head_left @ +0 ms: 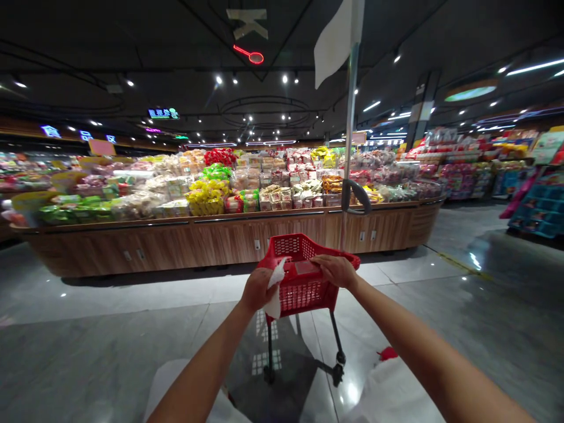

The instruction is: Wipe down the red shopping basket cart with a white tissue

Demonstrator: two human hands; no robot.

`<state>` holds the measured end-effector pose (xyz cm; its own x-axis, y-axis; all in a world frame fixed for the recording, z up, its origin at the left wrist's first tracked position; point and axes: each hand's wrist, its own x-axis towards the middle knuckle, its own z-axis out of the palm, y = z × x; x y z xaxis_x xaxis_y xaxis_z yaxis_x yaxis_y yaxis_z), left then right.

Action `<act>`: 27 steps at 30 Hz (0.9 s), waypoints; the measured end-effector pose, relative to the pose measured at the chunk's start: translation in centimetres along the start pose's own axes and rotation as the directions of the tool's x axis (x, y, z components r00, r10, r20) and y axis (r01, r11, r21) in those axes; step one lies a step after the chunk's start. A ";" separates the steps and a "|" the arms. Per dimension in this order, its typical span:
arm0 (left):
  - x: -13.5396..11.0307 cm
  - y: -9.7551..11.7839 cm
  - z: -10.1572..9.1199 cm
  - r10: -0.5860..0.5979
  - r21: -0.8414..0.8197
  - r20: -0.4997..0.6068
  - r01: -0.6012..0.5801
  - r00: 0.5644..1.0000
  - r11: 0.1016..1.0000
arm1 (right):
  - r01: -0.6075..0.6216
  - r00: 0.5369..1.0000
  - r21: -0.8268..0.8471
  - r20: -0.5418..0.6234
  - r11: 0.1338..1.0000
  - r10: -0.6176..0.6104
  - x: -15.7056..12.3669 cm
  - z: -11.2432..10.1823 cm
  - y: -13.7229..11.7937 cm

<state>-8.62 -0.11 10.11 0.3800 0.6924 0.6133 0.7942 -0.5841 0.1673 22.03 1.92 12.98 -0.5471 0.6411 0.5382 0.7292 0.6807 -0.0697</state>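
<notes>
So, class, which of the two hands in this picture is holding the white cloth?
The left hand: it is closed around the white cloth. The right hand, resting on the red cart, shows no cloth.

Smooth plastic cart [308, 296], matt wipe [274, 302], wood-grained display base [220, 244], glossy floor [176, 314]

Bare left hand [258, 288], bare right hand [338, 271], bare forearms [207, 361]; whitish, softly creased clothing [392, 390] below

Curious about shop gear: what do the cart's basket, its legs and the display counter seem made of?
Basket: likely glossy red plastic, with moulded holes. Legs: probably dark painted metal, being thin and straight. Counter: matte-looking wood or laminate, judging by streaky grain.
</notes>
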 end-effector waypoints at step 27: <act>0.1 1.4 7.9 -0.270 -0.517 0.085 0.274 0.959 0.811 | -0.009 0.946 0.000 -0.323 1.000 0.009 -5.0 1.7 -4.5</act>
<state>-3.75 2.47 4.32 0.1899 0.8580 0.4773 0.5035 -0.5025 0.7029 20.74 -3.72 9.19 -0.3786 0.4985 0.7799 0.7345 0.6745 -0.0745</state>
